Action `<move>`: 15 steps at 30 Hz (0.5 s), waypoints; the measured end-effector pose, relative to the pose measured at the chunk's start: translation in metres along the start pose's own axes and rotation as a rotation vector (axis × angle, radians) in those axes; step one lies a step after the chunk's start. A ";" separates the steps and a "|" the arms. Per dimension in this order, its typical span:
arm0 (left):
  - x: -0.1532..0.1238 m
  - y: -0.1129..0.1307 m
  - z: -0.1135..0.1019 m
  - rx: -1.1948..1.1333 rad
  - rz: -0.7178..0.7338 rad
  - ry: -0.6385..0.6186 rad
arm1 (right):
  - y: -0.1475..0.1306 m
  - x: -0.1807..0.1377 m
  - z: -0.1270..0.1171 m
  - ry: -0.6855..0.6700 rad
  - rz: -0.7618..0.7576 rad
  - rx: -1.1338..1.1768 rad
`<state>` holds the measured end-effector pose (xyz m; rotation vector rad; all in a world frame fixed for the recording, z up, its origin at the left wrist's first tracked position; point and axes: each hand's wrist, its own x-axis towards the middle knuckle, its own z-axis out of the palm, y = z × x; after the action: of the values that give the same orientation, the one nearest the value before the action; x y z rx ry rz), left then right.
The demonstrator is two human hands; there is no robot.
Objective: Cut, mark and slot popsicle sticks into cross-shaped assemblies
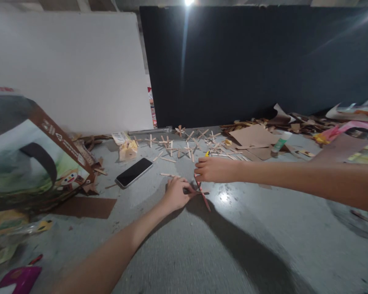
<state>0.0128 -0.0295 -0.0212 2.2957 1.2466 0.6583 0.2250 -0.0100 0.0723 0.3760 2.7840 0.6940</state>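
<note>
My left hand (175, 194) rests on the grey floor with its fingers curled down onto crossed wooden sticks (202, 192), pinning them. My right hand (211, 169) reaches in from the right, fingers closed around the top of a thin red stick (204, 197) that slants down across the crossed sticks. Beyond my hands lie several finished stick crosses (188, 149) scattered over the floor, and a single loose stick (168, 175) lies just left of my left hand.
A black phone (134, 172) lies left of my hands. A printed cardboard box (33, 151) stands at the far left. Brown card sheets (253, 136), a glue tube (280, 143) and paper scraps lie at the right. White and black boards stand behind.
</note>
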 end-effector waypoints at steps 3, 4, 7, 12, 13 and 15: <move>0.000 0.000 0.000 -0.011 0.006 -0.005 | -0.002 -0.001 -0.007 -0.025 0.010 0.030; 0.000 0.000 0.000 -0.014 0.008 -0.006 | -0.002 -0.001 -0.009 -0.031 0.020 0.038; 0.000 0.000 0.001 -0.017 0.007 -0.002 | -0.004 -0.002 -0.014 -0.045 0.049 0.048; 0.000 0.000 0.002 -0.005 0.004 -0.002 | -0.001 0.000 -0.013 -0.043 -0.001 0.043; 0.000 0.000 0.002 0.001 0.002 0.000 | -0.001 0.001 -0.013 -0.031 -0.011 0.040; 0.000 -0.001 0.002 0.009 0.005 0.001 | -0.001 0.002 -0.013 -0.011 -0.028 0.036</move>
<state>0.0137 -0.0292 -0.0230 2.3061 1.2472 0.6572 0.2187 -0.0158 0.0823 0.3463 2.7893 0.6340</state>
